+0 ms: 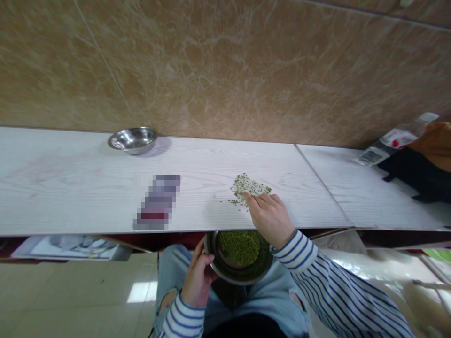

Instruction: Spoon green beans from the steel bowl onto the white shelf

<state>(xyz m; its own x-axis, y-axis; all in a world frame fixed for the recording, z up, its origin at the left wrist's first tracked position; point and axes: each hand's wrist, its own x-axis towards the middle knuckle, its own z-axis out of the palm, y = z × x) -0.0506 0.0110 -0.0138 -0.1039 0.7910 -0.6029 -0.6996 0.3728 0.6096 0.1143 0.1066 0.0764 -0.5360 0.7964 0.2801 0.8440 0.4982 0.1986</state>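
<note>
Small green beans, loose (243, 180): a thin scatter on the white counter (200, 188), mid-view, the densest part just beyond the fingertips, a few stragglers toward 8 o'clock. Right hand (273, 217): palm down, fingers curled, tips at the scatter; whether any bean is pinched cannot be told. Left hand (199, 279): grasping the dark-rimmed bowl (239, 282) at its 9 o'clock side, thumb over the rim. Bowl: at 6 o'clock from the scatter, just below the counter's front edge, with more green beans (239, 246) within. Metal dish (137, 150): at 10 o'clock from the scatter, near the wall. Bottle (391, 141): at 2 o'clock, tilted. Step in hand, by judgement: finger work among the loose beans. Next move, by judgement: calls for light, low fingertip contact, the bowl held steady under the edge; beans this small could roll wide.
</note>
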